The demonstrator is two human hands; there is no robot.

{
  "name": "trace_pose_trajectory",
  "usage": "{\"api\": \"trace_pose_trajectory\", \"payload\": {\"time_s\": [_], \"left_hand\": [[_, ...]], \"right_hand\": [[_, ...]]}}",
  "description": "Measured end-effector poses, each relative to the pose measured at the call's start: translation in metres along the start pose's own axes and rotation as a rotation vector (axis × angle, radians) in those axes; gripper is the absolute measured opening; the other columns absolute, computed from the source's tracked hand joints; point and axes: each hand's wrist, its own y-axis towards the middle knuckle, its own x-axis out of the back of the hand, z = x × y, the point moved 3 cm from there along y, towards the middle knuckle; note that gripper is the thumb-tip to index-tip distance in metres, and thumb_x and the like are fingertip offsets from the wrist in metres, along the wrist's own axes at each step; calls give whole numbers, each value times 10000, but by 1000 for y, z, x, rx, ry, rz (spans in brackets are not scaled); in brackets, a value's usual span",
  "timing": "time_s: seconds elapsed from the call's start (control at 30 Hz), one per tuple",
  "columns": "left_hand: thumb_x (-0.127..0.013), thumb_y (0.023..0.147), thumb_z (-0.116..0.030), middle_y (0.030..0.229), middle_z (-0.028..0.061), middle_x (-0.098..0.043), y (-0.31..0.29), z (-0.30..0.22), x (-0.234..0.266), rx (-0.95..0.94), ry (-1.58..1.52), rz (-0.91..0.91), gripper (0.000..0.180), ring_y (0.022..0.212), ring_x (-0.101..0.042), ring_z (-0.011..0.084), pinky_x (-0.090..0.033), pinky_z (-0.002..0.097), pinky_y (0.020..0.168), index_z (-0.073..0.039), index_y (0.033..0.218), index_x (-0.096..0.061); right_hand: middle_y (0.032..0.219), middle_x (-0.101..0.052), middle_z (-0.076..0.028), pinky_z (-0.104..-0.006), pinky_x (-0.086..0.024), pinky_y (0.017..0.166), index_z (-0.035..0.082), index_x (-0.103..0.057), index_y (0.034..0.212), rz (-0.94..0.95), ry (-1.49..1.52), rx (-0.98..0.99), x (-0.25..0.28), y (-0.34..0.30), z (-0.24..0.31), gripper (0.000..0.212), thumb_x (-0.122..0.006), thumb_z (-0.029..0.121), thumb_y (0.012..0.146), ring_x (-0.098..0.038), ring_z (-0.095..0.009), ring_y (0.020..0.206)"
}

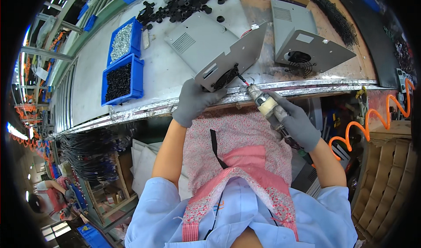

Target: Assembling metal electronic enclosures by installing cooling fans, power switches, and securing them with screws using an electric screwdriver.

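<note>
My left hand (pixel 193 102), in a grey glove, grips the lower left corner of a bent grey sheet-metal housing (pixel 246 51). The housing stands tilted near the table's front edge, with a black fan guard (pixel 226 78) on its upright face. My right hand (pixel 300 124), also gloved, is closed around a power screwdriver (pixel 264 102) wrapped in worn tape. The driver's bit points up and left, its tip at the right rim of the fan guard. Whether a screw sits at the tip is too small to tell.
A second grey housing (pixel 316 51) with a fan guard stands to the right. Blue bins hold silver screws (pixel 121 42) and black screws (pixel 118 81). Black caps (pixel 184 5) are heaped at the back. Wire guards (pixel 335 18) lie far right; an orange coiled hose (pixel 369 116) hangs nearby.
</note>
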Motion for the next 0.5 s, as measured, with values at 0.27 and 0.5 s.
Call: {"api": "trace_pose_trajectory", "payload": {"time_s": [0.27,0.5], "left_hand": [[-775,705,-228,828,99,-686,-1,5,-3,69,-80,-37,383,733,-621,136,-488,279,690,24,965,-652],[-781,702,-269,846,91,-690,-4,1,-4,135,-97,-25,428,754,-627,139,-487,281,713,14,996,-651]], "right_hand": [[1022,-591,-69,-204,-461,650,102,-379,1402,-32,-4,-21,-8,-28,11,488,-462,246,943,-510,-65,721],[921,-571,-59,-211,-462,536,136,-371,1409,-92,49,33,-10,-32,27,484,-458,217,940,-511,-66,653]]}}
